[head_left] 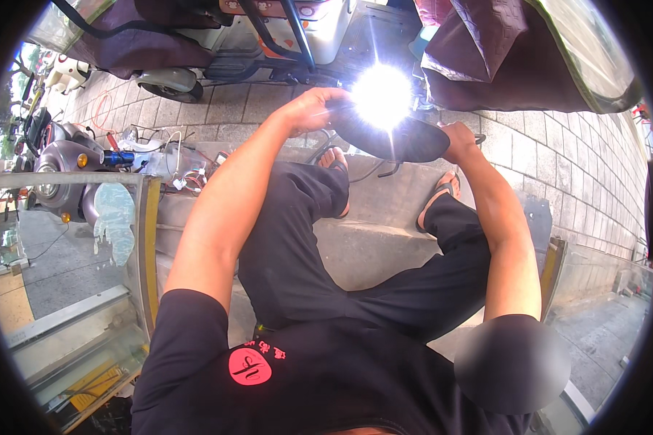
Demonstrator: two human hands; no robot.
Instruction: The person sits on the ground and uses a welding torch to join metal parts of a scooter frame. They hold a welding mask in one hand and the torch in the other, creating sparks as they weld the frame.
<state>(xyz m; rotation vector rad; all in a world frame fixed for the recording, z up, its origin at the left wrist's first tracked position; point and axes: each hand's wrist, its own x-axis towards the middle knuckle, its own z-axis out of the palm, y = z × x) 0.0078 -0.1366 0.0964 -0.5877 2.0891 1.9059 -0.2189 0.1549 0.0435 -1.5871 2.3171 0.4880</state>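
Left hand (308, 109) fingers curl over the near-left rim of a dark round panel (406, 141), pinching it; right hand (458, 139) clamps the right edge, fingers wrapped under where I cannot tell their spread. The panel sits out over the knees, above the sandalled feet (334, 161). Sun glare (382, 94) whites out its upper face, so a grip misjudged there might let it tip and drop onto the paving (551, 156), I'd judge

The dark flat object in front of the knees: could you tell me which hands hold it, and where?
Both hold the dark flat object: left hand at its left end, right hand at its right edge. Glare hides its middle.
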